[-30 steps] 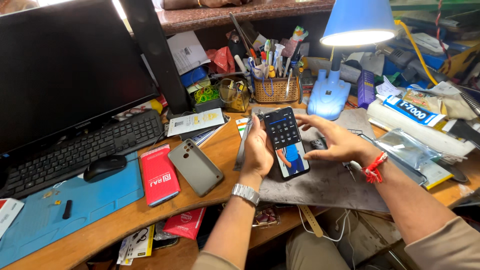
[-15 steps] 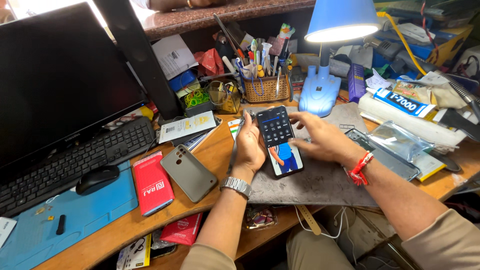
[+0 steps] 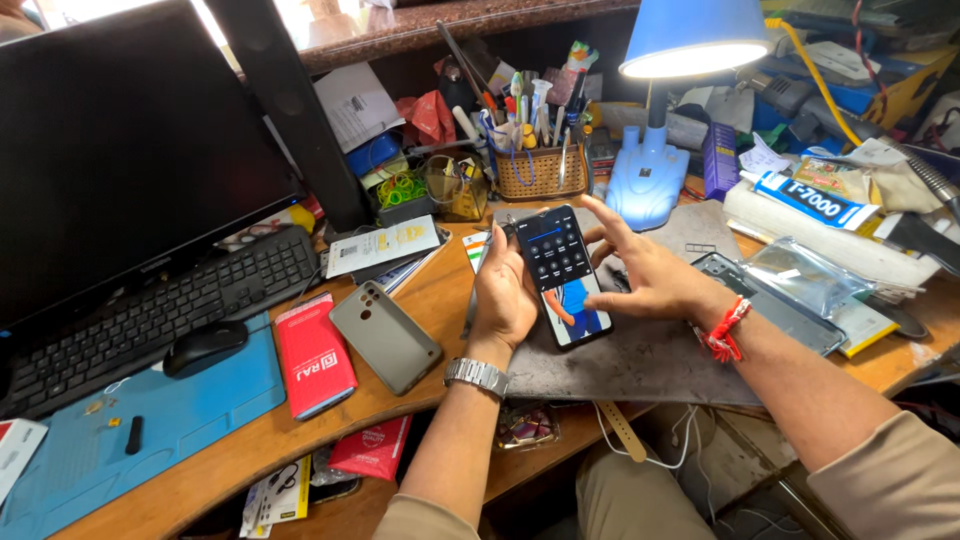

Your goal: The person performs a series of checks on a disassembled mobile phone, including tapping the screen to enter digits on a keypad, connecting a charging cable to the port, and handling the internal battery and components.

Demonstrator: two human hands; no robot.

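We've got the lit smartphone (image 3: 562, 275) gripped in our left hand (image 3: 503, 290) above the grey mat (image 3: 640, 350) on the tabletop (image 3: 440, 290). Right hand (image 3: 650, 275) is alongside, fingers spread, touching its edge. Grey-cased phone (image 3: 385, 336) lies nearby.

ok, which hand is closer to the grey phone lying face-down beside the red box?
Left. The left hand, holding the lit phone, sits just right of the grey phone. The right hand is farther off, beyond the lit phone, fingers at its edge.
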